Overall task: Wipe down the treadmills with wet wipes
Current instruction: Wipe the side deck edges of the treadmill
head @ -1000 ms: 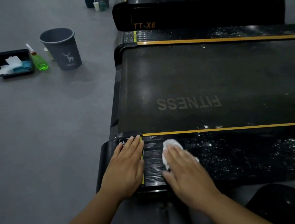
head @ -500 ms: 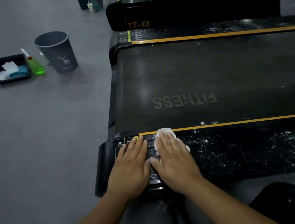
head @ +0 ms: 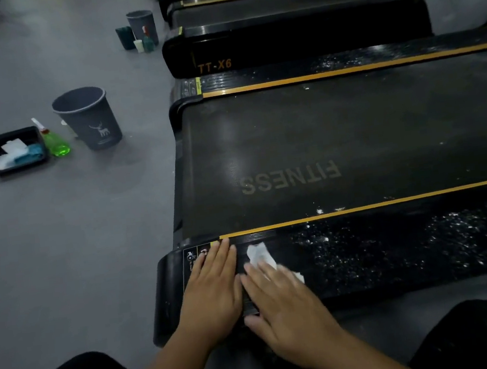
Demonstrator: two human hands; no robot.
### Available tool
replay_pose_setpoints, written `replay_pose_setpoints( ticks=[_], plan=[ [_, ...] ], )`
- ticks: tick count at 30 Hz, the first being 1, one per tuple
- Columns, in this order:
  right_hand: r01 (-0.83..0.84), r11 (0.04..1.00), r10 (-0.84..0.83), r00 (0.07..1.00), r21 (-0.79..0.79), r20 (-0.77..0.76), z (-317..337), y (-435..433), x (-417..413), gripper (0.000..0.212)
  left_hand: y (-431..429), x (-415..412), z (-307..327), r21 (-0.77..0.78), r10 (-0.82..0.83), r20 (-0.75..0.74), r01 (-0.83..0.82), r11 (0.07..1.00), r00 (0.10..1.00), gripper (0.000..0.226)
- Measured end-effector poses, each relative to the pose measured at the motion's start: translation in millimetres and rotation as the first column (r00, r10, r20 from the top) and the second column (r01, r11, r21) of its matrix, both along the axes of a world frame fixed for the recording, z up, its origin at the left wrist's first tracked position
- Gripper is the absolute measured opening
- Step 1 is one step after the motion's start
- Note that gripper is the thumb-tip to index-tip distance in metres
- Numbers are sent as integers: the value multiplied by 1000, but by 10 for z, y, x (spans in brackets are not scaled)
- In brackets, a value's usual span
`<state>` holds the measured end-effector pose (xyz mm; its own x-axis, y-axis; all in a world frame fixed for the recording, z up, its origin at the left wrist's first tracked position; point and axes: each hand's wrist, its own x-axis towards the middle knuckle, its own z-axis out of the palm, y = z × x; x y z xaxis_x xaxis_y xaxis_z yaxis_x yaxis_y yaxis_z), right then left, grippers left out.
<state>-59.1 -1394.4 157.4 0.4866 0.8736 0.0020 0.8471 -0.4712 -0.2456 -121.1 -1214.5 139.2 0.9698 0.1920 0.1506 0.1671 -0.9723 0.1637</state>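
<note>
My flat right hand (head: 282, 298) presses a white wet wipe (head: 259, 253) on the black treadmill rail (head: 396, 258), left hand (head: 212, 291) flat beside, grey plastic bin (head: 89, 120) at ten o'clock

Wet wipe (head: 258, 254) largely covered by right hand (head: 282, 298), itself blurred. Treadmill (head: 322, 145) cut off at right edge. Corner label (head: 192, 258) partly under left hand (head: 215, 290); print illegible.

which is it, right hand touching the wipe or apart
Touching. The head view shows the right hand pressing flat on the wipe, overlapping and covering its near part.
</note>
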Motion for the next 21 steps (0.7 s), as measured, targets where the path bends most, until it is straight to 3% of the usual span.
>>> replay_pose_setpoints(
  ticks=[2,4,7,9,12,18,21],
  plan=[
    [8,1000,-8,1000,-12,29,-22,-228,72,65,-37,28,-10,-22,-57,0,57,998,998,54],
    [133,991,-133,991,-9,27,18,-244,282,70,-56,39,-20,-55,-58,-19,56,997,998,56],
    [216,976,-217,975,-37,-53,66,53,413,83,-46,60,-17,-78,-36,-16,35,996,999,58],
    [152,988,-153,984,-15,-94,104,115,255,76,-71,64,4,-104,-33,-9,32,994,999,58],
    [-31,1000,31,999,-1,-27,83,-188,23,66,-99,83,9,-153,-10,3,11,988,1000,62],
    [187,981,-191,979,-57,-73,91,52,447,84,-125,106,8,-131,5,-13,-6,991,1000,63],
    [62,998,-63,995,-17,-72,90,12,158,69,-126,91,-3,-134,3,-21,-6,991,1000,62]
  ],
)
